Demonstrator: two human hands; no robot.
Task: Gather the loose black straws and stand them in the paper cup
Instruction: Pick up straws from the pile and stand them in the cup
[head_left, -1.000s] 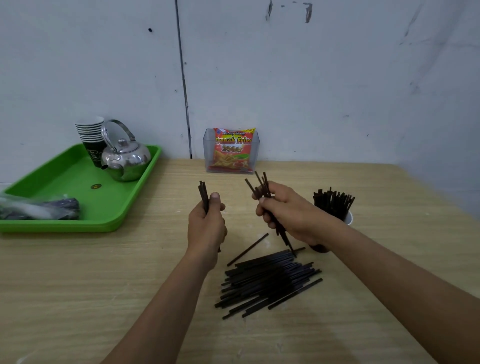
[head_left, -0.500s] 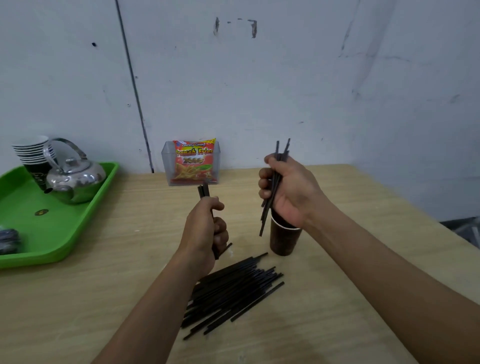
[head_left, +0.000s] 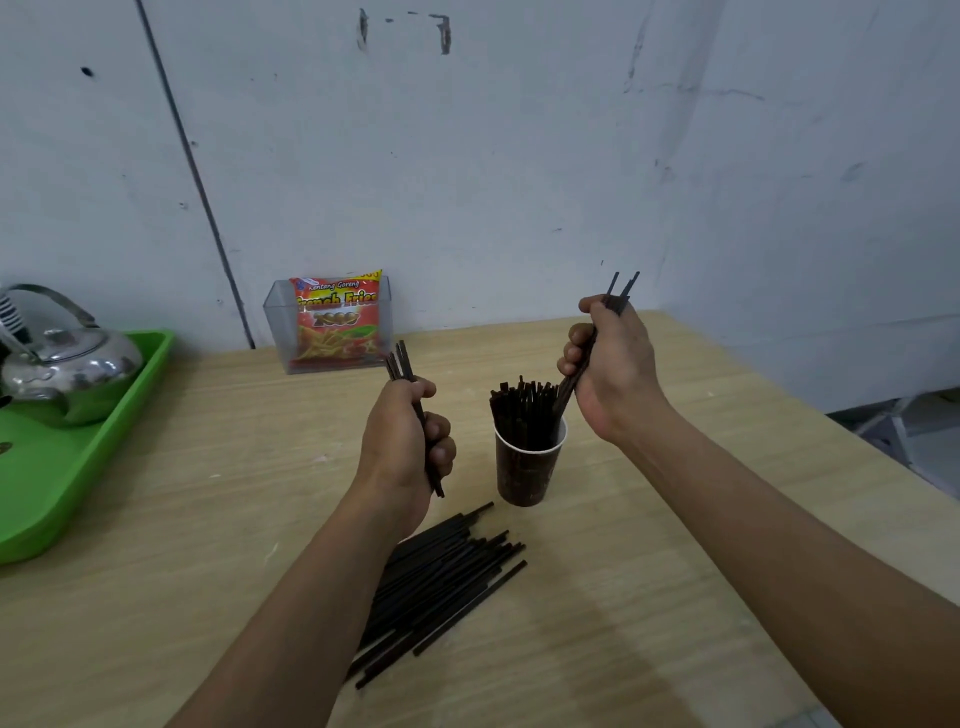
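Insertion step. The right hand (head_left: 608, 374), just above and right of the paper cup (head_left: 527, 475), has its fingers (head_left: 570, 357) curled round a small bundle of straws (head_left: 621, 291) whose lower ends reach the cup's mouth. The left hand (head_left: 402, 447), just left of the cup, grips a second bundle (head_left: 400, 361). A loose pile (head_left: 447, 577) lies on the counter (head_left: 208, 519) in front of the cup. The next move probably calls for lowering the right bundle and releasing it upright.

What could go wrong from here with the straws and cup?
1. The dark paper cup looks crowded with standing black straws; the tilted straw bundle in the right hand meets its rim and may snag on their tops or slide outside.
2. Nothing steadies the cup: the left hand grips its own few straws, so a sideways push might tip it.
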